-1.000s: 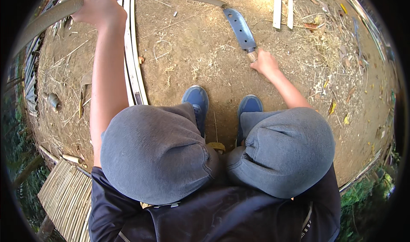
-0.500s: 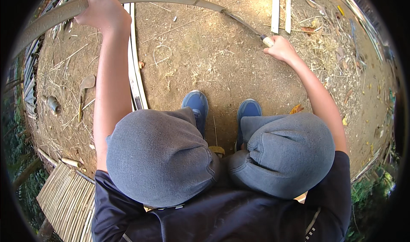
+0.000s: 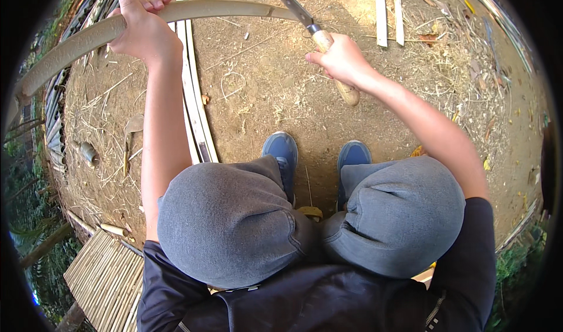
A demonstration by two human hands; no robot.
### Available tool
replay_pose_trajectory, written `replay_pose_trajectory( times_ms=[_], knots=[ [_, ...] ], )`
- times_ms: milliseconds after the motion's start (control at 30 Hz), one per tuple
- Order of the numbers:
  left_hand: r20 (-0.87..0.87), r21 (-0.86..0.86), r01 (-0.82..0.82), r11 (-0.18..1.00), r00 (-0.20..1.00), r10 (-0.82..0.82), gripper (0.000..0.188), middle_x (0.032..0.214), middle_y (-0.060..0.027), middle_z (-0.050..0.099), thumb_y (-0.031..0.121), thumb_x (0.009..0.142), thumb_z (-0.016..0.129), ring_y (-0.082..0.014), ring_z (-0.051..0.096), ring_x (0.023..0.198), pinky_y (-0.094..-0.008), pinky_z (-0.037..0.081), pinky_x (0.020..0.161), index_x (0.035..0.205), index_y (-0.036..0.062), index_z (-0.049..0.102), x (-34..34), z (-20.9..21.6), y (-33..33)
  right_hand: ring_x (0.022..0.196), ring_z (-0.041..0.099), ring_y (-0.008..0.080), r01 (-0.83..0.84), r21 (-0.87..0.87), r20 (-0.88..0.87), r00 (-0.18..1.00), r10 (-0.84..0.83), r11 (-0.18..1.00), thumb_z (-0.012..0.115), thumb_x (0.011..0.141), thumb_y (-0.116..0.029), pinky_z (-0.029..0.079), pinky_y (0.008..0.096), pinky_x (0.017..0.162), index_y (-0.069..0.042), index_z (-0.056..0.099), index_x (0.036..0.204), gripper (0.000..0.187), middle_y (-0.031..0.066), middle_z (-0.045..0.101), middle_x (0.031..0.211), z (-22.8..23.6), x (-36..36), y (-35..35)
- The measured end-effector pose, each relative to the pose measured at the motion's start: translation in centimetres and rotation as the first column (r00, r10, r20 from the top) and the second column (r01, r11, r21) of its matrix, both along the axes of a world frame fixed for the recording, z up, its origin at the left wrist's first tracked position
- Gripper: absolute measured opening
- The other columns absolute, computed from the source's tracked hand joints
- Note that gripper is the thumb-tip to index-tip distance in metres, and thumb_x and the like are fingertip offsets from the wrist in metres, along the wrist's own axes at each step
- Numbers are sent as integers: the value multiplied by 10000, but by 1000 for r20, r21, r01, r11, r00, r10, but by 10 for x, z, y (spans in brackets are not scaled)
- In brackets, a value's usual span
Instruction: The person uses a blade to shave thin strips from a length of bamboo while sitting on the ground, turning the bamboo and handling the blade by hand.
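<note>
My left hand [image 3: 146, 36] is closed around a long, flat bamboo strip [image 3: 223, 8], which arches across the top of the view from the far left. Its thumb points up and its fingertips lie over the strip's upper edge. My right hand [image 3: 343, 62] grips the round wooden handle of a large knife [image 3: 292, 5]. The dark blade tilts up and to the left, crossing the strip's right end, and its tip runs out of view at the top. Whether blade and strip touch, I cannot tell.
Pale split strips [image 3: 196, 97] lie left of my shoes [image 3: 282, 156], with more strips [image 3: 381, 15] at the upper right. A short cylinder [image 3: 89, 154] and a wooden-handled tool [image 3: 126, 150] lie on the left. A slatted bamboo platform [image 3: 111, 273] stands lower left. Shavings litter the dirt.
My right hand has moved left with the knife. The blade has swung from pointing along the strip's end to pointing up, with its flat side now showing. My left hand keeps its hold.
</note>
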State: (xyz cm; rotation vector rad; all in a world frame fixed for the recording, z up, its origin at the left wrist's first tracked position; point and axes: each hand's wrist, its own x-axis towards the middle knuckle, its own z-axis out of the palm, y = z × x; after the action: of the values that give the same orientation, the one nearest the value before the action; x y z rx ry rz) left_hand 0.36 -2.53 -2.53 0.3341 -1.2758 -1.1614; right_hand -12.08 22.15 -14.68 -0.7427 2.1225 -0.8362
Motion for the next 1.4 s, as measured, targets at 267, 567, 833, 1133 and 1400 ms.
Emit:
replay_pose_trajectory(
  times_ms=[267, 567, 833, 1133, 1400],
  knots=[
    [14, 149, -108, 983, 994, 107, 243, 636, -33, 455, 47, 1006, 515, -134, 504, 532, -338, 552, 522, 818, 85, 365, -1, 4, 1, 557, 511, 131, -108, -9, -29, 994, 108, 994, 551, 868, -13, 469, 317, 456, 22, 561, 1079, 215, 98, 561, 813, 26, 10, -32],
    [-17, 145, -46, 988, 999, 49, 180, 627, -34, 416, -80, 881, 421, -143, 427, 522, -326, 476, 497, 838, 67, 328, -5, 4, -1, 524, 463, 135, 80, -29, 23, 997, -79, 996, 573, 854, -15, 420, 310, 442, -36, 533, 871, 49, 47, 518, 723, -36, 0, -31],
    [-22, 261, -78, 962, 996, 87, 220, 609, 3, 397, -97, 897, 419, -129, 434, 488, -311, 479, 493, 820, 80, 314, -5, 6, -1, 593, 531, 138, 172, 55, 59, 983, -175, 984, 631, 845, -62, 445, 361, 508, -101, 487, 804, 154, 26, 522, 683, -52, -9, -18],
    [-16, 239, -99, 966, 994, 106, 200, 653, -27, 400, -78, 902, 415, -136, 421, 521, -319, 472, 486, 837, 79, 311, -8, 5, 1, 550, 516, 147, 186, 158, 55, 979, -197, 970, 599, 853, -39, 449, 325, 455, -14, 558, 928, 89, 70, 559, 778, -67, -17, -9],
    [8, 268, -176, 947, 984, 180, 169, 687, -32, 423, -67, 904, 420, -141, 452, 543, -295, 484, 492, 859, 56, 313, -10, 3, 2, 560, 570, 187, 212, 53, 13, 977, -213, 976, 597, 809, -46, 475, 356, 483, -26, 552, 879, 85, 79, 583, 712, -104, -29, -6]
  ],
)
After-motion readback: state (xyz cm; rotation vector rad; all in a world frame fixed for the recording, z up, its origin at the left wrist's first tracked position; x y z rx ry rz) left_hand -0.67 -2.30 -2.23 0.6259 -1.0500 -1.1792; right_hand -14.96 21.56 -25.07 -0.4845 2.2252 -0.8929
